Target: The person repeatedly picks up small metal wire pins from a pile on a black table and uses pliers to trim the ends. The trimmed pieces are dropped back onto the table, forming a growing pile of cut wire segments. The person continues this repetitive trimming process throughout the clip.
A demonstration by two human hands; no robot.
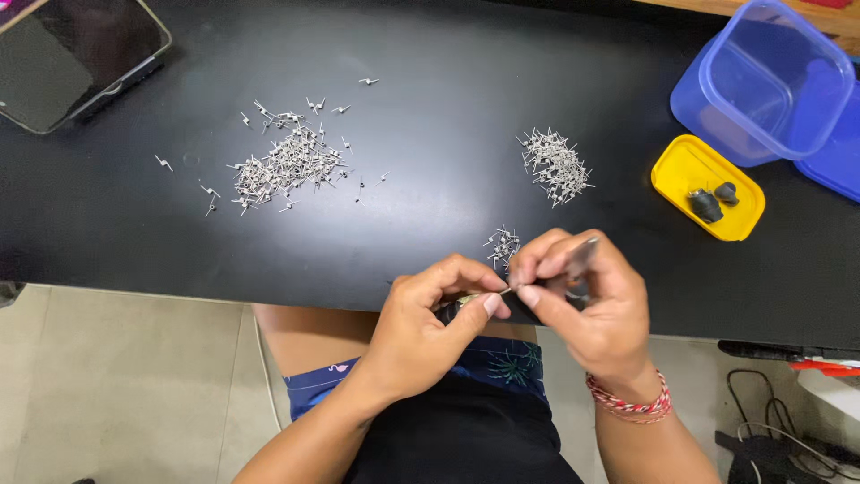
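Black tabletop (430,224), pin piles; both hands at its near edge.
I see left hand (430,327) and right hand (587,296) pinched shut on one tiny metal pin (505,290) — probably light, stiff, slippery; grip mid-shaft.

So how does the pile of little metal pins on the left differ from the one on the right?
The left pile is larger and spread wide, with stray pins scattered round it; the right pile is smaller and tighter. The left pile lies near the dark tablet, the right pile nearer the yellow lid. Both are silvery pins on the black table.
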